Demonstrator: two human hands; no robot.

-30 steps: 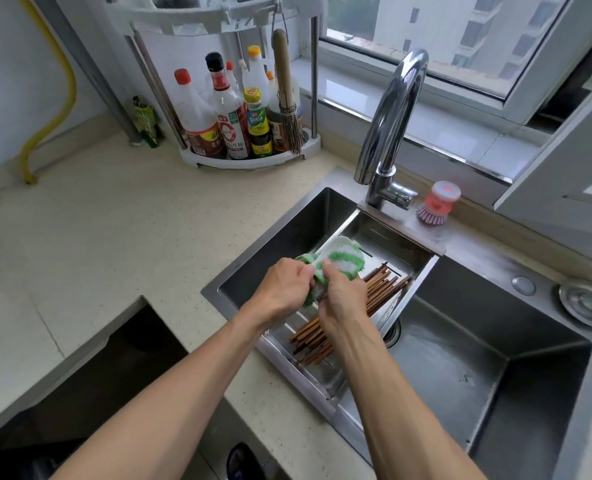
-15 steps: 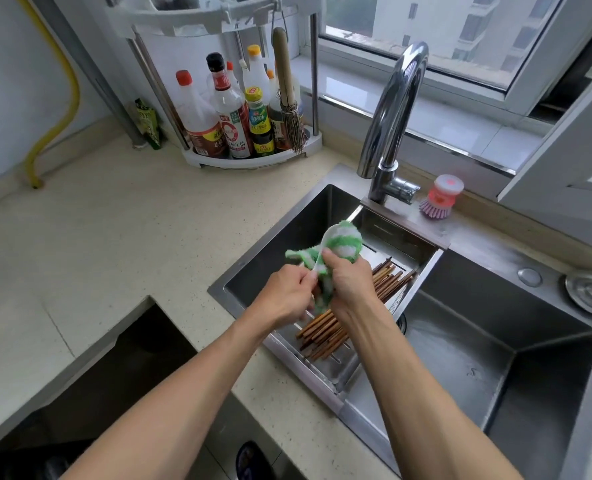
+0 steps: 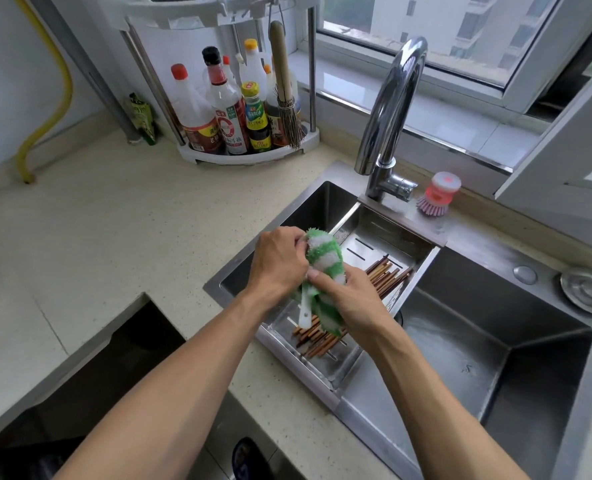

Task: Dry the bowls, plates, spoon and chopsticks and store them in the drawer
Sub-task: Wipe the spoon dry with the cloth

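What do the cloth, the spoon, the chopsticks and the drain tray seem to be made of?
The cloth: fluffy green and white striped fabric, probably microfibre, judging by its fuzzy pile.
The spoon: plain white with a smooth handle; ceramic or plastic, which one is unclear.
The chopsticks: reddish brown and matte with darker streaks, likely wood or bamboo.
The drain tray: brushed grey metal with reflections, apparently stainless steel like the sink.

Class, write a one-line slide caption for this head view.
Both hands rub a striped cloth around a white spoon above chopsticks in the sink tray.
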